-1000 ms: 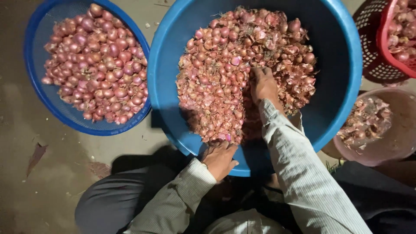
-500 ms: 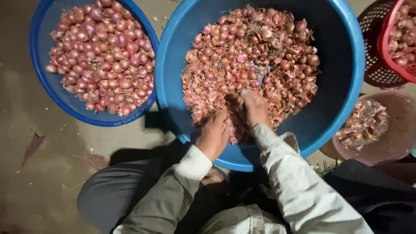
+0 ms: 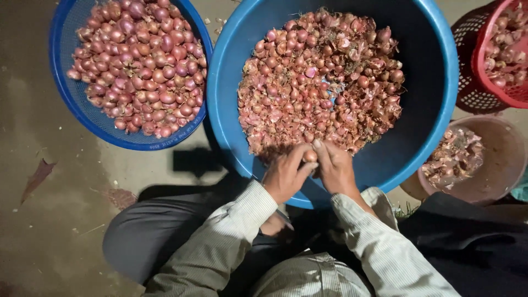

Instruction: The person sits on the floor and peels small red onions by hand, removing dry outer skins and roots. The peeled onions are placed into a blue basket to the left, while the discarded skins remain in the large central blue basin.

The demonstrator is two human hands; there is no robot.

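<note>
Together, the left hand (image 3: pixel 285 175) and right hand (image 3: pixel 334 168) pinched one shallot (image 3: pixel 310 156) between fingertips at the tub's (image 3: pixel 434 104) near edge; unpeeled shallots filled the tub. A basket (image 3: pixel 71 93) of peeled ones sat just left.

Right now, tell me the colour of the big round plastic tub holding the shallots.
Blue tub, clearest in the head view.

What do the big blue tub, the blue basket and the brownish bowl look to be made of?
Tub: likely plastic, smooth with a soft sheen and a rolled rim. Blue basket: plastic mesh, fine perforated walls. Brownish bowl: probably plastic, dull and translucent-looking, though the dim light leaves that open.
</note>
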